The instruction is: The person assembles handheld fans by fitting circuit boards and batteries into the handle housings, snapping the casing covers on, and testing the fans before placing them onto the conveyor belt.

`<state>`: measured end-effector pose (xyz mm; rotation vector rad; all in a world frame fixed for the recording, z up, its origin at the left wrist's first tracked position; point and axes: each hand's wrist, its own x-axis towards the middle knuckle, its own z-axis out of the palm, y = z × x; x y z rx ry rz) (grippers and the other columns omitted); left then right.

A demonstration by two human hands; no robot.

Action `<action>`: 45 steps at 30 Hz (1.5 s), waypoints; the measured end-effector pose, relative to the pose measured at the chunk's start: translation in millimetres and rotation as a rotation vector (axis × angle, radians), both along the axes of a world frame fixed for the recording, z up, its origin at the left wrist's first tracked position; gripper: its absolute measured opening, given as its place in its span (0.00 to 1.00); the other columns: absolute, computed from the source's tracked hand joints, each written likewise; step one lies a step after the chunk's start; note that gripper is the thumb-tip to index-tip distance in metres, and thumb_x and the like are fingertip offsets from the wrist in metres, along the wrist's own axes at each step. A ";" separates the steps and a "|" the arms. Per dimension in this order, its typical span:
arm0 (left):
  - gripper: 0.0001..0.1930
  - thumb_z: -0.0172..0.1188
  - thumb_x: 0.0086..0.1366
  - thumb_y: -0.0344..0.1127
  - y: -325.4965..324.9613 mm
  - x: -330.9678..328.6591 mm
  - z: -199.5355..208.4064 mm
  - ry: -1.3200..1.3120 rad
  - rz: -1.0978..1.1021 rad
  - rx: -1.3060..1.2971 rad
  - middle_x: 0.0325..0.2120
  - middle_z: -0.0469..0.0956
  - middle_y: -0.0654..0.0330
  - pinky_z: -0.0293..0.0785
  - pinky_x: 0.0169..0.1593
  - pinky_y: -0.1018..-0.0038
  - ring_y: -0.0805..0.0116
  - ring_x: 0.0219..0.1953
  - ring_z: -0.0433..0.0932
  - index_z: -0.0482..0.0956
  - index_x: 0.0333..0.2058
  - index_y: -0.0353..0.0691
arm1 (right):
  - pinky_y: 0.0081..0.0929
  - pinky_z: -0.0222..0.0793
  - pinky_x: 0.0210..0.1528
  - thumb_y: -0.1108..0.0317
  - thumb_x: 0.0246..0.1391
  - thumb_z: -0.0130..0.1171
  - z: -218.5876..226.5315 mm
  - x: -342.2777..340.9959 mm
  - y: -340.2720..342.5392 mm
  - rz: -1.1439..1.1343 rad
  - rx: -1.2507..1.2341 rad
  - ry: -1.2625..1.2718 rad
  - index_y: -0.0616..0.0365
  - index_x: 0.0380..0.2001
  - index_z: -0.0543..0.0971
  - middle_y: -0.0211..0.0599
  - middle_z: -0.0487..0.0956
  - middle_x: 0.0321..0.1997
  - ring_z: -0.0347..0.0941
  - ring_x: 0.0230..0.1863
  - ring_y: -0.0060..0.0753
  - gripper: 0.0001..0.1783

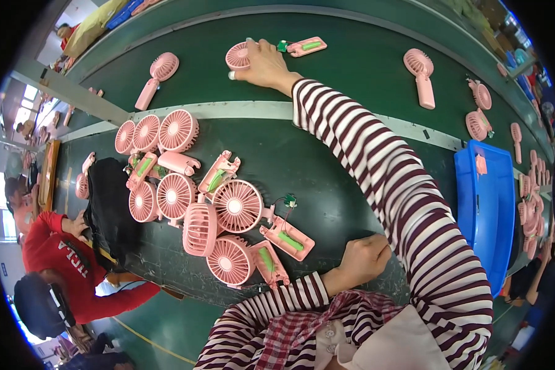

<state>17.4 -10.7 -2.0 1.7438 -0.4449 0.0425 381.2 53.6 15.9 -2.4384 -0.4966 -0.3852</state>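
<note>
Dark, scuffed surface (327, 179) bears clustered pink fans (176, 192); beyond a pale rail (240, 110) lies a green belt (364, 77), where the right hand (264, 65) grasps a fan (237, 56), partly covering it. Left hand (364, 259) clenched at the surface's near side, fingertips hidden; blue bin (466, 216) at right, person in red (74, 265) and green floor (191, 314) at lower left. Right sleeve (376, 166) masks part of the rail; whether the held fan joins the nearby handle (300, 49) cannot be told, and the far room is blurred.
</note>
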 end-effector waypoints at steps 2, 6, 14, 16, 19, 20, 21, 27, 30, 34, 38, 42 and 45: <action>0.05 0.54 0.48 0.27 5.1 -4.7 -11.9 -0.035 -0.036 0.067 0.16 0.71 0.53 0.68 0.20 0.64 0.53 0.16 0.71 0.71 0.18 0.33 | 0.47 0.57 0.52 0.41 0.32 0.63 1.6 2.7 18.5 -0.011 0.034 0.044 0.63 0.57 0.57 0.57 0.61 0.52 0.59 0.53 0.57 0.53; 0.07 0.55 0.43 0.29 -3.2 -6.0 -24.9 -0.079 -0.019 -0.038 0.14 0.69 0.51 0.67 0.21 0.63 0.54 0.16 0.70 0.69 0.12 0.34 | 0.49 0.61 0.49 0.48 0.33 0.65 -13.6 9.8 12.4 -0.167 -0.195 0.000 0.56 0.57 0.60 0.56 0.64 0.49 0.63 0.50 0.57 0.47; 0.03 0.55 0.50 0.28 1.7 -4.5 -11.6 -0.049 0.008 0.002 0.20 0.75 0.50 0.71 0.24 0.63 0.51 0.21 0.74 0.75 0.23 0.34 | 0.36 0.64 0.49 0.55 0.30 0.66 14.3 -74.9 -28.7 -0.096 0.145 0.049 0.55 0.54 0.64 0.48 0.66 0.45 0.66 0.48 0.48 0.44; 0.03 0.55 0.50 0.27 -3.2 -4.3 -12.4 -0.078 0.010 -0.013 0.19 0.74 0.50 0.70 0.23 0.65 0.52 0.20 0.74 0.76 0.23 0.34 | 0.35 0.62 0.51 0.57 0.30 0.66 31.6 -109.6 -46.9 -0.075 0.260 0.044 0.57 0.56 0.61 0.48 0.65 0.47 0.65 0.50 0.47 0.46; 0.04 0.57 0.50 0.27 -3.4 -4.3 -7.4 -0.096 -0.019 0.003 0.19 0.75 0.50 0.70 0.23 0.67 0.54 0.19 0.75 0.77 0.25 0.34 | 0.32 0.59 0.56 0.61 0.30 0.66 49.3 -161.1 -78.3 -0.022 0.453 0.008 0.62 0.58 0.57 0.49 0.64 0.52 0.62 0.54 0.43 0.49; 0.05 0.58 0.50 0.28 -2.0 -3.6 -7.1 -0.093 -0.035 0.027 0.20 0.75 0.50 0.70 0.23 0.67 0.56 0.20 0.75 0.78 0.26 0.34 | 0.30 0.57 0.57 0.64 0.30 0.66 50.0 -178.0 -88.8 0.025 0.523 -0.026 0.64 0.59 0.55 0.49 0.62 0.55 0.61 0.57 0.40 0.50; 0.04 0.58 0.50 0.28 -1.0 -4.5 -5.5 -0.117 -0.103 0.006 0.20 0.75 0.51 0.70 0.23 0.67 0.57 0.20 0.75 0.78 0.25 0.34 | 0.28 0.57 0.57 0.65 0.31 0.66 48.1 -195.8 -102.5 0.064 0.637 0.056 0.64 0.60 0.53 0.48 0.61 0.57 0.60 0.58 0.38 0.51; 0.04 0.60 0.47 0.32 -2.4 -23.4 -0.4 -0.324 -0.556 0.107 0.14 0.73 0.59 0.67 0.21 0.71 0.64 0.16 0.73 0.76 0.20 0.38 | 0.27 0.46 0.63 0.66 0.31 0.63 39.3 -325.2 -190.9 0.078 0.768 0.325 0.65 0.61 0.49 0.47 0.58 0.62 0.53 0.63 0.35 0.53; 0.04 0.60 0.46 0.32 6.6 -40.1 7.9 -0.295 -0.837 0.262 0.13 0.73 0.59 0.67 0.22 0.70 0.63 0.16 0.73 0.76 0.20 0.39 | 0.26 0.45 0.64 0.65 0.28 0.62 27.5 -376.4 -214.8 0.020 0.649 0.317 0.65 0.61 0.52 0.45 0.57 0.62 0.53 0.64 0.36 0.52; 0.06 0.60 0.49 0.32 22.8 -63.6 16.0 0.014 -0.889 0.288 0.15 0.75 0.58 0.69 0.26 0.76 0.70 0.19 0.74 0.79 0.25 0.37 | 0.30 0.47 0.63 0.69 0.27 0.59 23.3 -444.4 -244.5 0.072 0.339 0.307 0.63 0.56 0.59 0.44 0.58 0.62 0.54 0.63 0.42 0.45; 0.07 0.56 0.54 0.28 35.8 -44.1 46.0 0.236 -0.548 0.363 0.21 0.78 0.60 0.70 0.31 0.77 0.76 0.25 0.74 0.79 0.30 0.31 | 0.42 0.46 0.64 0.79 0.30 0.52 20.0 -484.9 -274.1 0.171 -0.004 0.189 0.59 0.52 0.66 0.45 0.56 0.63 0.48 0.64 0.50 0.36; 0.11 0.55 0.55 0.30 27.2 -0.7 61.9 -0.311 -0.295 0.517 0.30 0.78 0.55 0.71 0.36 0.75 0.69 0.31 0.76 0.77 0.37 0.34 | 0.42 0.49 0.62 0.88 0.33 0.44 30.1 -509.7 -281.2 0.027 -0.098 0.168 0.60 0.45 0.72 0.47 0.58 0.61 0.52 0.62 0.50 0.29; 0.20 0.57 0.53 0.35 1.4 23.3 70.2 -0.459 -0.354 0.810 0.44 0.73 0.55 0.66 0.50 0.68 0.58 0.48 0.70 0.72 0.46 0.39 | 0.40 0.56 0.57 0.77 0.43 0.52 17.9 -524.0 -274.6 -0.402 0.077 0.038 0.62 0.47 0.70 0.52 0.64 0.55 0.58 0.57 0.53 0.23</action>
